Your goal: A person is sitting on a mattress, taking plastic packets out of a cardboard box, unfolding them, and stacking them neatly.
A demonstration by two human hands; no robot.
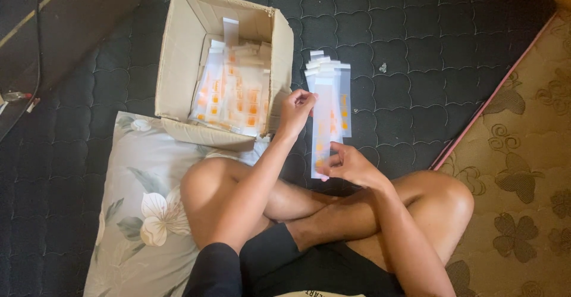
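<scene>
Fig.: Person seated cross-legged on dark quilted mattress (416,29), head view. Left hand (295,111) pinches upper edge of a long, narrow clear plastic sleeve with orange printed marks (324,127); fingers curled together on the edge, thumb side hidden. Right hand (351,165) grips the sleeve's lower end, fingers pressed together beneath it, thumb on top. Sleeve held upright-lengthwise betw. both hands, just above a fanned pile of like clear sleeves (333,80) lying on the mattress, right of an open tan cardboard box (178,65) packed w/ more orange-marked sleeves (235,95). Grey floral pillow (137,214) lies under the box's near edge & the left knee. Step in hand, as judged: handling one sleeve at the pile. Next move would call for keeping the thin film flat & aligned w/ the pile; it looks limp and prone to sliding.
</scene>
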